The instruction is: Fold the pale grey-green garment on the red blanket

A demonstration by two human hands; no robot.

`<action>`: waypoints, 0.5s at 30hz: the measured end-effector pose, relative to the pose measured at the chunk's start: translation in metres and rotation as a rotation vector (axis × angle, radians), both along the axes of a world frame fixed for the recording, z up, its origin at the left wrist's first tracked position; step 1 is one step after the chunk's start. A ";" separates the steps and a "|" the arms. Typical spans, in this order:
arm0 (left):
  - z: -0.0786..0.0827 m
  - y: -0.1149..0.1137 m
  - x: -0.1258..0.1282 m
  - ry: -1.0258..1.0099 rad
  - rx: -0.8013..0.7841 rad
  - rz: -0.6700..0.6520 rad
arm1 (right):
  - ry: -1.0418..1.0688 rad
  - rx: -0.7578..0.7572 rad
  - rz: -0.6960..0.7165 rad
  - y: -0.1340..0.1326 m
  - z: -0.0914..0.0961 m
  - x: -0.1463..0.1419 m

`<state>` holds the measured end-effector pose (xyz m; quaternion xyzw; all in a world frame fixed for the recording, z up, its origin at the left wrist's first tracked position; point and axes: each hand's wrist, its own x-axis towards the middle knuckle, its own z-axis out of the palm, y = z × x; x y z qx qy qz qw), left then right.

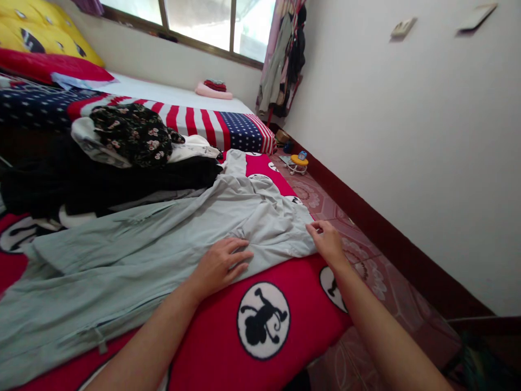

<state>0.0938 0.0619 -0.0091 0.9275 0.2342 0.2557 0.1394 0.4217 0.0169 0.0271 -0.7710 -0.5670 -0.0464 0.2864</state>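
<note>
Left hand point(223, 264) lies flat and open, palm down, on the lower edge of the pale grey-green garment point(163, 244), fingers spread toward two o'clock and pressing the cloth against the bed point(285, 282). At about three o'clock from it, the right hand point(325, 241) pinches the garment's corner at the bed's edge, thumb and fingertips closed on the fabric. In the head view, the only one, the garment sprawls across the middle of the bed from nine o'clock to that corner, its far part rumpled into soft ridges. It looks like a thin, matte woven cloth that creases easily; a small tab hangs from its near hem. Under it is a red cover printed with round white medallions bearing black figures, smooth and taut. Judging from this, the pinched corner sits right at the mattress edge, so a loose grip could let it slide off toward the patterned tile floor point(366, 266); pulling while the flat hand bears down could also drag new wrinkles into the cloth. At ten o'clock a heap of dark clothes point(101, 179) topped by a floral piece point(134, 133) lies close enough to snag a spreading sleeve. Beyond is a stars-and-stripes spread point(228, 127).
</note>
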 end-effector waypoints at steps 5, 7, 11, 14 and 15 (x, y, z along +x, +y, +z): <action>0.002 -0.001 0.000 0.103 -0.031 -0.006 | 0.026 -0.270 0.080 -0.003 -0.004 0.017; 0.001 -0.001 0.001 0.116 -0.038 0.006 | -0.003 -0.205 0.015 -0.002 -0.006 0.015; 0.001 -0.002 0.002 0.129 -0.045 0.024 | -0.046 -0.251 -0.077 0.002 -0.006 0.012; 0.003 -0.003 0.003 0.129 -0.046 0.031 | -0.026 -0.222 -0.022 0.020 0.004 0.009; 0.003 -0.004 0.003 0.131 -0.047 0.035 | -0.012 -0.190 -0.009 0.031 0.008 0.007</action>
